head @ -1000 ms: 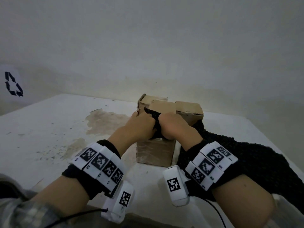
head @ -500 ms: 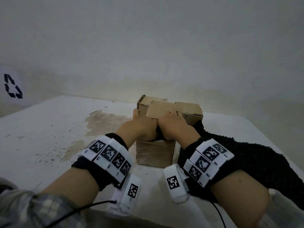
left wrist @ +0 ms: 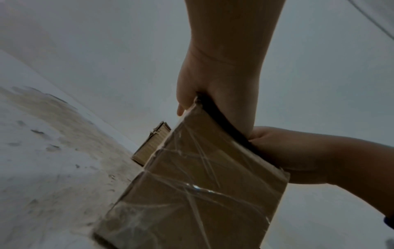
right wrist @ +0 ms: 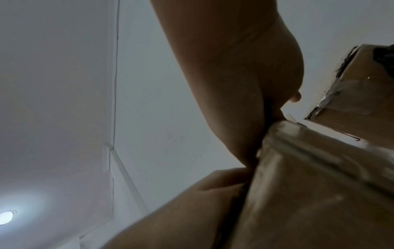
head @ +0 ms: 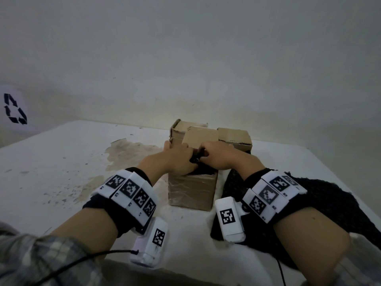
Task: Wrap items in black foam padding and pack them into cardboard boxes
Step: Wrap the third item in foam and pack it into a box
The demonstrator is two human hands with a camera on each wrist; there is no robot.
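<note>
A taped cardboard box [head: 191,190] stands upright mid-table with its back flap [head: 201,136] raised. Both hands sit on its open top. My left hand [head: 178,159] and right hand [head: 219,157] curl their fingers over a bundle of black foam [head: 195,161] and press it into the box. The item inside the foam is hidden. In the left wrist view the foam [left wrist: 224,123] shows as a dark strip between my left palm [left wrist: 213,84] and the box [left wrist: 202,185] rim, with the thumb outside the wall. The right wrist view shows my right hand [right wrist: 245,84] against the box [right wrist: 319,185] edge.
Two more cardboard boxes stand right behind, one left [head: 179,131] and one right [head: 235,139]. A large sheet of black foam [head: 329,203] lies on the white table [head: 61,172] under my right forearm. A wall runs close behind the boxes.
The hands went from squeezing the foam bundle at the box's near edge to pressing on top of the opening. Less foam shows above the rim now.
</note>
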